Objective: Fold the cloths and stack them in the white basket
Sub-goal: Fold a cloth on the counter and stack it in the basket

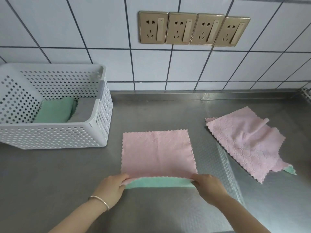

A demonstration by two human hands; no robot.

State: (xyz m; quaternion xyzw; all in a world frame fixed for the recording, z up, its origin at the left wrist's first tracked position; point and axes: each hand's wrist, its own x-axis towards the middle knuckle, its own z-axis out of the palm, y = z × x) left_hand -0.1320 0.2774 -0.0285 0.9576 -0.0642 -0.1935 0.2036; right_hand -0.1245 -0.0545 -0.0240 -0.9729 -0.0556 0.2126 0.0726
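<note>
A pink cloth (157,152) with a green underside lies flat on the steel counter in front of me. My left hand (111,186) pinches its near left corner and my right hand (207,184) pinches its near right corner; the near edge is lifted and shows a green strip. A second pink cloth (247,143) lies crumpled at the right, a green corner peeking from under it. The white perforated basket (55,135) stands at the left and holds a folded green cloth (55,111) beside a folded grey cloth (82,110).
The steel counter (50,174) runs back to a tiled wall with a row of gold sockets (193,29). A metal rack corner (306,95) shows at the far right edge.
</note>
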